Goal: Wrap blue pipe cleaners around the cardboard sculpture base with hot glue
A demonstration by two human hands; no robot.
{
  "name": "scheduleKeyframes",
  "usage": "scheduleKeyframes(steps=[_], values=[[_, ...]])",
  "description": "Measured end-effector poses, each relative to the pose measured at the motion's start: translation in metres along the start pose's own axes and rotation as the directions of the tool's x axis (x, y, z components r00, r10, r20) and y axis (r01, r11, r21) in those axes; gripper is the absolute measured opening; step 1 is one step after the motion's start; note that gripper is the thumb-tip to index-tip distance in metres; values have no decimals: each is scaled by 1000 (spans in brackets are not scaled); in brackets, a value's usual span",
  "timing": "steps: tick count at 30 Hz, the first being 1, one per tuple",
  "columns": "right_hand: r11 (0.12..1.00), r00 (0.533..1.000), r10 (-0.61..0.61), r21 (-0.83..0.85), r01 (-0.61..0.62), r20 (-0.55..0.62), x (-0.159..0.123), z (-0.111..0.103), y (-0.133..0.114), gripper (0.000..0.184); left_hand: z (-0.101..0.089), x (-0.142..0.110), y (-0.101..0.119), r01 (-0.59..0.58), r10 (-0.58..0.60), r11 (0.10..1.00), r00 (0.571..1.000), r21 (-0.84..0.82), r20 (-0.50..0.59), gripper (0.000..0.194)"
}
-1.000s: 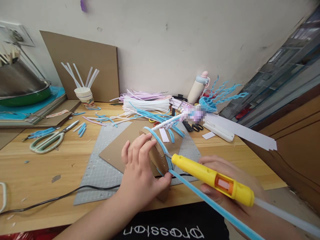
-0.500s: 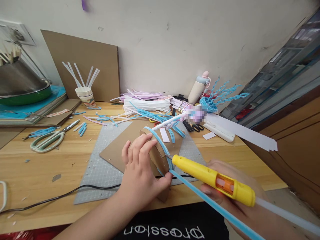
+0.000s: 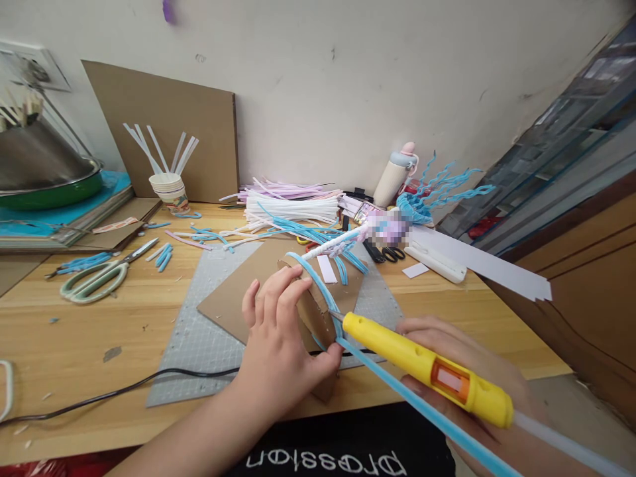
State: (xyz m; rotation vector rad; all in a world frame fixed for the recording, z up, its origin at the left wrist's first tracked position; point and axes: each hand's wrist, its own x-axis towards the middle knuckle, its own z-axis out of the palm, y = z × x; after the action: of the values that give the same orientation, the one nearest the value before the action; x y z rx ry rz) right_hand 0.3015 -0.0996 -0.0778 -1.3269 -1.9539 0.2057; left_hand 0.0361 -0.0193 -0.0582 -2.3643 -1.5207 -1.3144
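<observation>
My left hand [image 3: 278,338] is closed round an upright cardboard piece [image 3: 314,311] near the table's front edge. A blue strip [image 3: 318,288] curves over that piece's edge and runs on toward me [image 3: 422,411]. My right hand [image 3: 467,391] grips a yellow glue gun [image 3: 427,368] with an orange window. Its metal nozzle [image 3: 335,316] touches the blue strip on the cardboard's edge. A glue stick juts from the gun's rear at the lower right.
A grey cutting mat [image 3: 199,338] and a flat cardboard sheet [image 3: 238,291] lie under the work. A black cable [image 3: 124,387] crosses the table. Green scissors [image 3: 94,278] lie left. White, pink and blue strips [image 3: 293,209], a cup [image 3: 169,189], black scissors [image 3: 385,252] and a bottle [image 3: 395,172] sit behind.
The glue gun has dipped slightly and its nozzle has edged down along the blue strip. My left hand has stayed put on the cardboard piece.
</observation>
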Motion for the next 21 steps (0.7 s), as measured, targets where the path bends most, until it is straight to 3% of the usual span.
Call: scheduleKeyframes(steps=[2, 3, 6, 10, 14, 19, 21], values=[[999, 992, -7, 35, 3, 122, 48, -4, -32, 22, 0, 0, 0, 0, 0, 1000, 1000, 1, -1, 73], [997, 991, -73, 49, 68, 115, 64, -7, -46, 16, 0, -1, 0, 0, 0, 1000, 1000, 1, 1, 73], [994, 989, -107, 35, 104, 99, 83, -11, -65, 9, 0, 0, -1, -2, 2, 1000, 1000, 0, -1, 74], [985, 983, -128, -137, 109, -132, 74, -6, -51, 11, 1, 1, -1, -1, 1, 1000, 1000, 2, -4, 75], [951, 913, -128, -308, 2, -388, 76, 9, -34, 24, 1, 1, 0, 1, -1, 1000, 1000, -2, 0, 75], [938, 837, -132, -339, -67, -531, 82, 27, -20, 42, 1, 1, -1, 1, -1, 1000, 1000, 1, -9, 75], [929, 787, -166, -363, -77, -594, 79, 29, -17, 46, 0, 1, -1, -1, 1, 1000, 1000, 4, -4, 74]])
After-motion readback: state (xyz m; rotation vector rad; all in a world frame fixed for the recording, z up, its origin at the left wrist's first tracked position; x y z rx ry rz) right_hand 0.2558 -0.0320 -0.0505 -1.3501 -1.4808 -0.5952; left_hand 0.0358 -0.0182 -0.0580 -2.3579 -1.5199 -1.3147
